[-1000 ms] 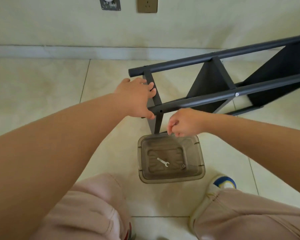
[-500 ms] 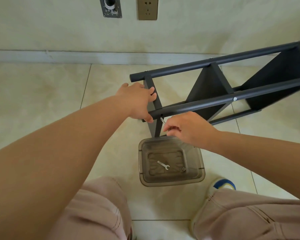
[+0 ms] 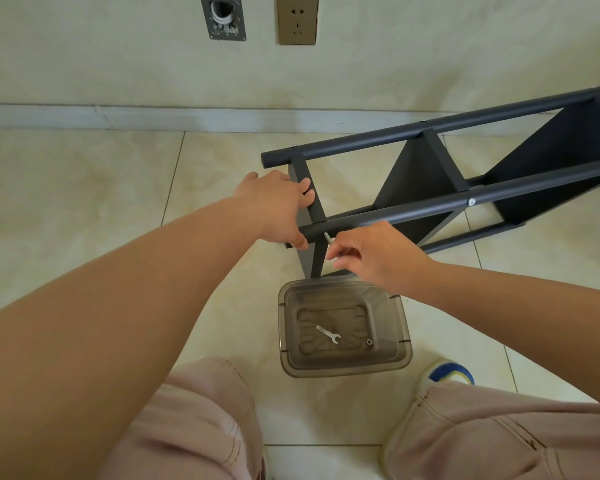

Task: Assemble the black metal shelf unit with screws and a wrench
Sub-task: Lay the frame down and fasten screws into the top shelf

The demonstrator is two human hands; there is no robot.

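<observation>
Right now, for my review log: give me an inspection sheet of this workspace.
Surface: tiled floor, pale, grout lines visible.
Job's things: black shelf unit lying on its side; silver tool set at its near rail; spare wrench and a small ring-shaped part in the clear bin.
Clutter: nothing seen.
Hands: left hand grips the shelf end; right hand, fingers pinching the tool.
Cables: nothing seen.
Surroundings: wall socket, open wall box, baseboard.
</observation>
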